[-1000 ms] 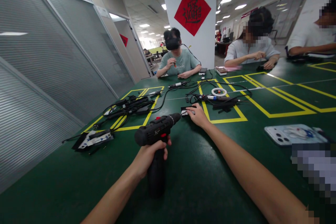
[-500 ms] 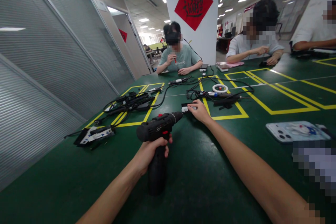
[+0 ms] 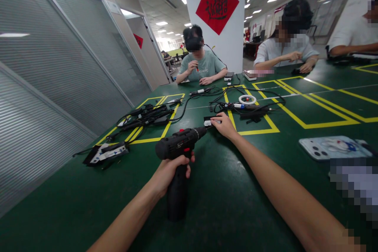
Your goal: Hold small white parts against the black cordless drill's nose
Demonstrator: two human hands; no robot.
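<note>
A black cordless drill with red buttons is in my left hand, its fingers wrapped round the grip. The chuck and bit point forward and right. Just past the bit lies a small flat black piece with a white label, on the table. My right hand grips its right end, with fingers bent over it. The bit's tip is close to the labelled edge; whether they touch I cannot make out. My right fingers hide part of the piece.
On the green table, black cables lie left. An electric screwdriver and white ring lie beyond my right hand. A black-and-white packet is at left, a phone at right. Several people sit opposite.
The drill in my left hand has shifted very slightly to the right, toward the labelled piece. My right hand stays on the piece.
</note>
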